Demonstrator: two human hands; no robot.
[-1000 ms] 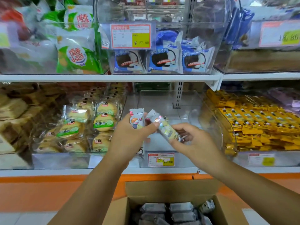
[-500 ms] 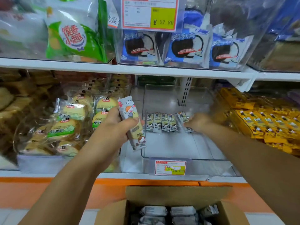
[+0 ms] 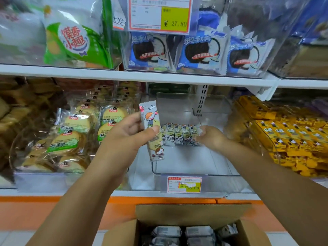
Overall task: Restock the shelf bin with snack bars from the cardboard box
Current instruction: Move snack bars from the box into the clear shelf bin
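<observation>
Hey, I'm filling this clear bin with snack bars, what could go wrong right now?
1. The row of bars stands on edge in the clear bin, with your right hand holding the end bar. Letting go may topple the row.
2. Your left hand pinches the next bar around its middle, in front of the bin's left wall. A loose grip could drop it outside.

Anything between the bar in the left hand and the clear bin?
Nothing visible: the bin is open-topped, its floor before the row of bars bare; the right hand is at the row's right end.
</observation>
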